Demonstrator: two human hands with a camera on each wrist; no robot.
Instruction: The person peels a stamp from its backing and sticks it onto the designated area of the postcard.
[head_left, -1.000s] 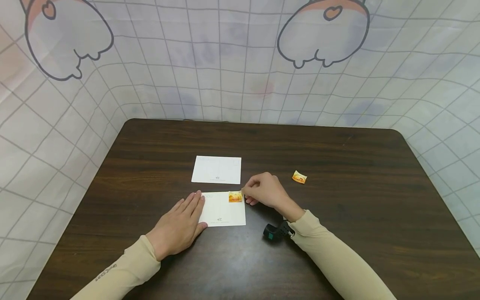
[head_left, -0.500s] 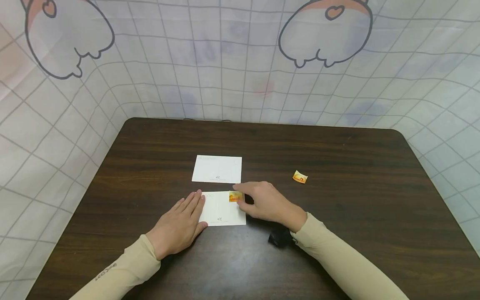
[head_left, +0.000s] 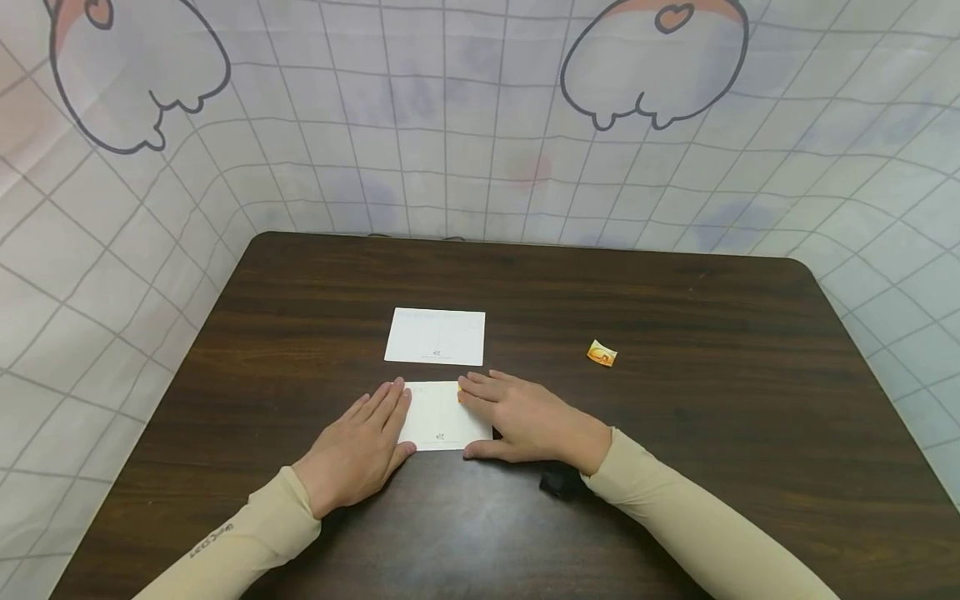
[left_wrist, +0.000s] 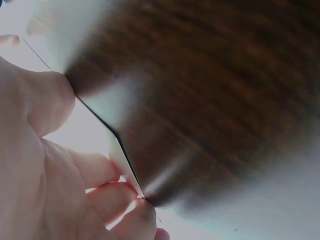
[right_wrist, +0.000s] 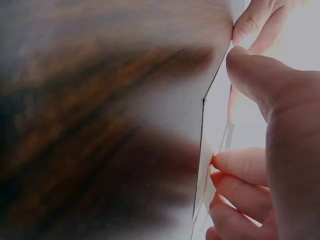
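Observation:
A white postcard [head_left: 441, 421] lies flat on the table in front of me. My left hand [head_left: 356, 458] rests on its left edge with straight fingers, the thumb at the lower corner. Over the card's top right corner, my right hand [head_left: 531, 423] presses with extended fingers, its thumb near the lower right corner. Beneath those fingers a small orange-yellow stamp [head_left: 460, 392] is mostly hidden; only a sliver shows. In the left wrist view the fingertips [left_wrist: 132, 220] touch the card's edge. The right wrist view has the fingers [right_wrist: 240, 195] along the card's side.
Just beyond lies a second white postcard [head_left: 435, 336]. A loose orange-yellow stamp [head_left: 602, 353], slightly curled, sits to the right. A black device [head_left: 558, 483] shows by the right wrist. The dark wooden table [head_left: 712, 400] meets a grid-patterned cloth [head_left: 450, 125] at the back.
My right hand has gone from pinching by the card's right edge to lying with fingers spread over the stamp. The left hand stays in place.

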